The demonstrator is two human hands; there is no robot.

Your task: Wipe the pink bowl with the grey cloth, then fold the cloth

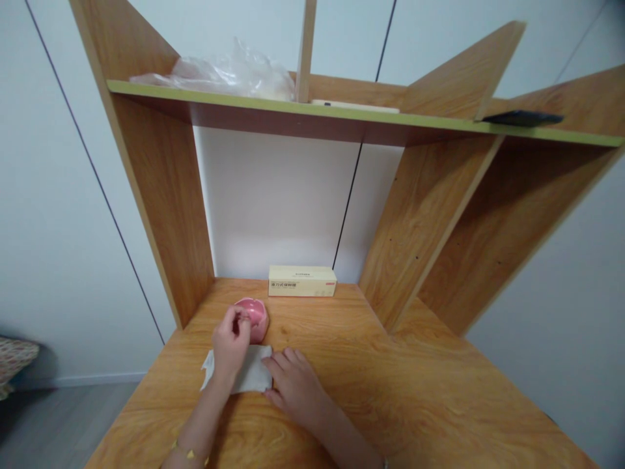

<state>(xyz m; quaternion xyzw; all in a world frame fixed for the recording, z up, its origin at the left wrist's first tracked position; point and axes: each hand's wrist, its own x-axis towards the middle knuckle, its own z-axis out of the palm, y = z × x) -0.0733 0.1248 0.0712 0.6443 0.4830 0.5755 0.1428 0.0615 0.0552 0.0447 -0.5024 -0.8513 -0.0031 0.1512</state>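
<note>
A small pink faceted bowl (261, 322) stands on the wooden desk, towards the back. My left hand (230, 339) is at the bowl's near left side, with the fingers curled into a pinch over its rim. Whatever lies between those fingertips is hidden or too small to name. Below the bowl a thin white cloth or tissue (254, 371) lies flat, partly covered by my left wrist. My right hand (295, 384) rests palm down at the cloth's right edge, fingers stretched out, with the thumb and index finger touching that edge.
Behind the bowl, a cream-coloured box (301, 281) with printed lettering lies against the back. Wooden side panels (415, 241) rise on both sides. Overhead runs a shelf (273, 107) bearing a clear plastic bag (229, 71) and a dark flat object (525, 118).
</note>
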